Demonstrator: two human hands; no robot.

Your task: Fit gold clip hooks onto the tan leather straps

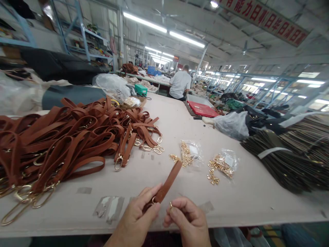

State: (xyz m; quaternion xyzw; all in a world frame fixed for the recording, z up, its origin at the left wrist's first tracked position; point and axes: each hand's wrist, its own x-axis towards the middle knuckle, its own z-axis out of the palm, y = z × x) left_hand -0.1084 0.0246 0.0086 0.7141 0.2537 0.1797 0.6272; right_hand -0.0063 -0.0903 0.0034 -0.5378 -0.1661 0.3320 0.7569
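Observation:
My left hand [138, 214] pinches the near end of a short brown leather strap [169, 180], which slants up and away over the table; a small metal ring shows at the pinched end. Just to its right, my right hand [186, 219] has its fingers closed on a small gold metal fitting [171, 205], held close to the strap's end. Both hands hover at the near edge of the pale table [180, 127].
A big heap of brown straps with gold clasps [66, 140] covers the table's left. Two open plastic bags of gold hardware [189, 154] [222, 166] lie ahead. Dark stacked strips [290, 157] fill the right. A red tray [203, 109] and a seated person [180, 84] are farther back.

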